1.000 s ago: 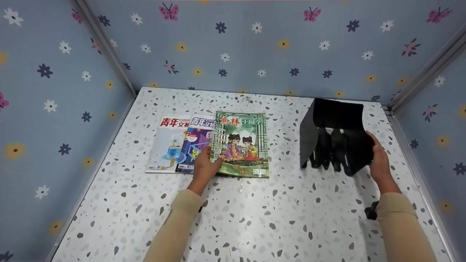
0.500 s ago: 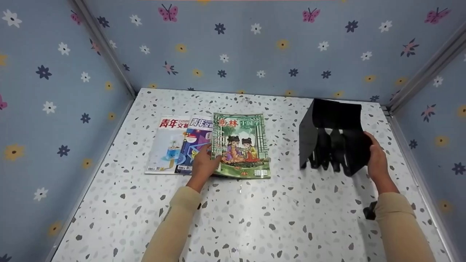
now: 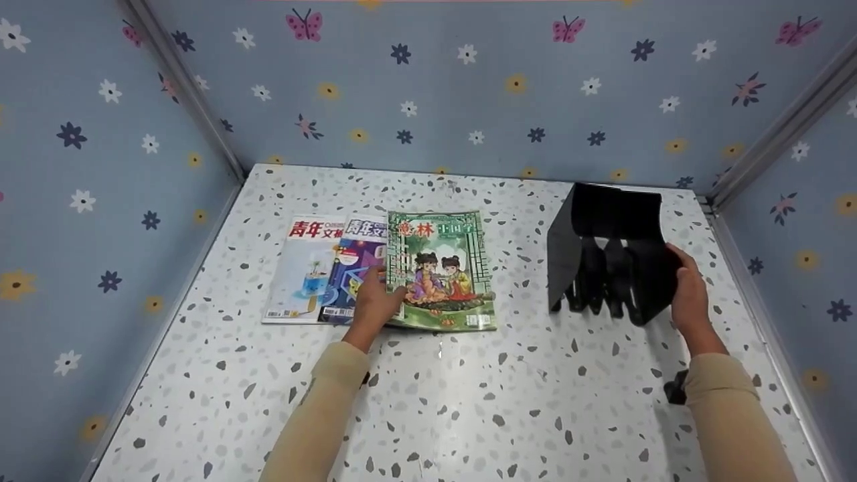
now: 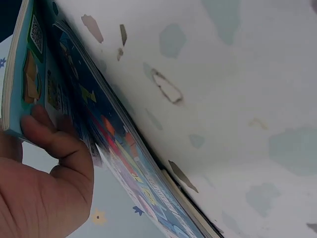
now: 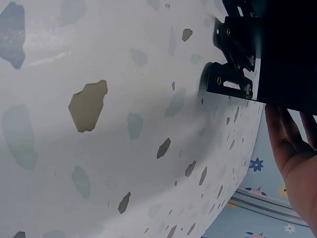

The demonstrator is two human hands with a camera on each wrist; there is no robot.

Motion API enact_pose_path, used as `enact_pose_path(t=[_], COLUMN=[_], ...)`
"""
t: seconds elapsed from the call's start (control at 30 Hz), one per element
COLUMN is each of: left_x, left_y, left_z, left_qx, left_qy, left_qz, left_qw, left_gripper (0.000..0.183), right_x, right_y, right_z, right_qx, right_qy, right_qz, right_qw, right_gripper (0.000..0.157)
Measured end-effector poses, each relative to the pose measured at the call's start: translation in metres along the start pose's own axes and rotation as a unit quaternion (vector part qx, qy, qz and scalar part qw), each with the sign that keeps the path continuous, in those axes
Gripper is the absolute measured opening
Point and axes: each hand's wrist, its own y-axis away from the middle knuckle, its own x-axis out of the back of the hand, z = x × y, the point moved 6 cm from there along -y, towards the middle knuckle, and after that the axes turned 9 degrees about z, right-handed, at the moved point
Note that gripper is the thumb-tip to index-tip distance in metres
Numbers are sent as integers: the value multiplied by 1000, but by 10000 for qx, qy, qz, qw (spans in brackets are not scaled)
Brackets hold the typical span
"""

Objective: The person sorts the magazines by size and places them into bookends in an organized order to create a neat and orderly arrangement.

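Observation:
Several magazines lie overlapped on the speckled table. My left hand (image 3: 378,304) grips the left edge of the top one, a green magazine (image 3: 445,268) with two cartoon children, thumb over its cover. In the left wrist view, curled fingers (image 4: 64,141) reach under the raised magazine (image 4: 29,74), apart from those below. Partly covered beside it are a purple magazine (image 3: 348,268) and a white magazine (image 3: 298,268). On the right, a black file rack (image 3: 561,258) with slotted dividers stands upright. My right hand (image 3: 689,294) rests straight fingers (image 5: 277,129) against its right side.
Blue flowered panels (image 3: 428,87) enclose the speckled table (image 3: 509,402) at the back and both sides. Metal posts (image 3: 194,87) join the panels at the corners. A small dark object (image 3: 676,387) shows beside the right wrist.
The green magazine has turned slightly, its upper end shifting a little left. My left hand keeps hold of its edge. The right hand and file rack stay in place.

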Motion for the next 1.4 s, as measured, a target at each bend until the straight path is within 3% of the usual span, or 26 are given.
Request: enact_pose_path(t=[0.2,0.4,0.77,1.17,1.4], left_x=[0,-3,-3,-7,-7], left_y=[-3,-4,-9,-13,-14], left_z=[-3,-4,2,3,7], left_qx=[-10,20,-170,223,48], left_qy=[6,262,-1,450,157], left_qz=[216,187,288,88,135], left_qw=[9998,9995,9994,9987,9998], left_gripper=[51,65,70,71,76], right_x=[-4,-6,-10,-8,-9], right_y=[2,4,-1,-2,-1], right_z=[1,1,-1,0,0], right_qx=[58,209,197,35,143], right_qy=[-265,-553,-452,-230,-373], right_qz=[115,273,197,84,184], right_qw=[9996,9979,9986,9997,9990], right_gripper=[51,49,49,51,52])
